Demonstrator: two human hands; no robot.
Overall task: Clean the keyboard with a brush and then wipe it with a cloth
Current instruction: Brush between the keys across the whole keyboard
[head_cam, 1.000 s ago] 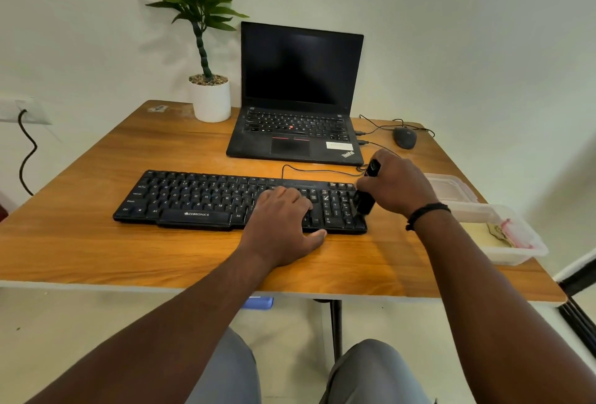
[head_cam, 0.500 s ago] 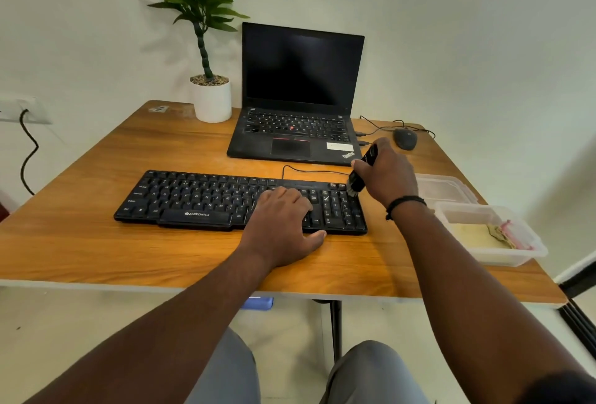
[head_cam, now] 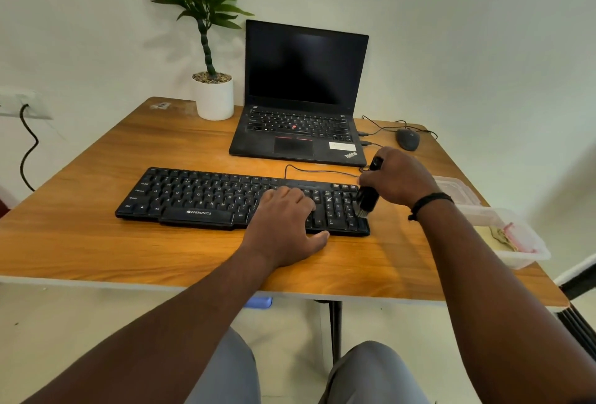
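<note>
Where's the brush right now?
In the head view, the brush is in the right hand, bristles down on the number pad at the right end of the keyboard, just right of the left hand resting on the keys.

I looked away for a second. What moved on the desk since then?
The right hand swept the brush from the keypad's near right side up to its far edge, then back down onto the keypad. The left hand stayed pressed on the keyboard; nothing else shifted.
</note>
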